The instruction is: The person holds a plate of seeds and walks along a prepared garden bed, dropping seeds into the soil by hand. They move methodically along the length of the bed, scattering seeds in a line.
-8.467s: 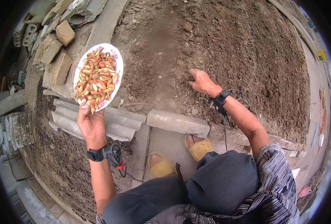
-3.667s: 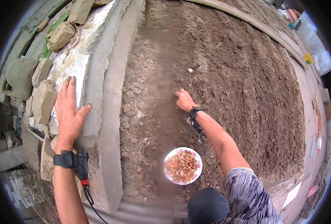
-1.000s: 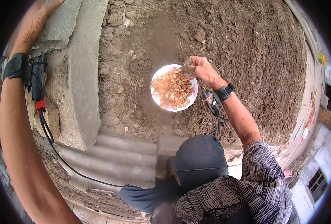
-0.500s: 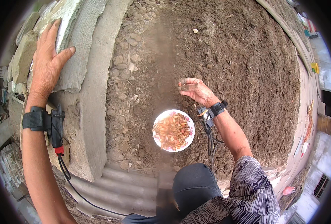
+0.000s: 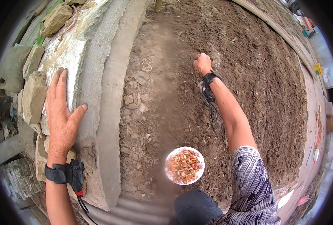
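My left hand (image 5: 62, 123) lies flat with its fingers stretched out on the pale stone slab (image 5: 67, 54) along the bed's left side. My right hand (image 5: 203, 64) reaches out low over the brown soil (image 5: 256, 86), closed, fingers bent downward. Its fingertips and anything in them are hidden from view. Nearer to me stands a white plate (image 5: 200, 173) with a pink flower pattern on its rim. Small reddish-brown bulbs, perhaps onion sets, are heaped on it (image 5: 184, 165).
Concrete slabs (image 5: 112, 93) edge the bed on the left, beside rough stones (image 5: 34, 98). Small clods lie along that edge. A long pole (image 5: 271, 28) runs past the far right. My knee (image 5: 194, 208) is close to the plate.
My right hand has moved away from me over the soil, and the small bulb seen at its fingertips is now hidden. The view has shifted; my left hand still rests on the slab.
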Available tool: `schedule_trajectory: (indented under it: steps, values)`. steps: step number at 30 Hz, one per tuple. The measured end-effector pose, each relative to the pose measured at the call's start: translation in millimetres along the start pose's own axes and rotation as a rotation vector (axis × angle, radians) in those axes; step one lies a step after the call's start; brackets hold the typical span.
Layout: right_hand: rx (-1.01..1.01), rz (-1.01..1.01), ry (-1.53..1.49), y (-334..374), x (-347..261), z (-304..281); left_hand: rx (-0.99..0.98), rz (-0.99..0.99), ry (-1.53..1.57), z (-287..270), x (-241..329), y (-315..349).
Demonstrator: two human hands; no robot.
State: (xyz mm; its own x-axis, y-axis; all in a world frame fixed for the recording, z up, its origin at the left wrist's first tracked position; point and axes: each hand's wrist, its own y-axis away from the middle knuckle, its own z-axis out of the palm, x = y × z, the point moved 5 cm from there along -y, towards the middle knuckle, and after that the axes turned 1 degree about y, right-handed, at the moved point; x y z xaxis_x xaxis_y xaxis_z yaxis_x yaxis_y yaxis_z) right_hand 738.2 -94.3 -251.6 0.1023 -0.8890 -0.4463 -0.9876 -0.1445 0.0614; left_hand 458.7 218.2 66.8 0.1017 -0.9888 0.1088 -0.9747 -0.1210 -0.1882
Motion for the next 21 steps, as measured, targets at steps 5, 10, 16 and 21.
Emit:
schedule_trajectory:
  steps: [5, 10, 16, 21]
  values:
    - [-0.053, 0.095, 0.065, -31, -21, -5, -0.02, -0.022, -0.014, 0, -2, 1]
    - [-0.152, -0.086, 0.298, -27, -24, 23, -0.028, -0.003, -0.008, -1, -3, -1]
    - [-0.079, -0.298, 0.365, -42, -14, 53, -0.05, -0.039, -0.018, 3, -5, 0]
    - [-0.096, -0.322, 0.441, -62, -23, 65, -0.086, -0.086, -0.025, 0, -7, 5]
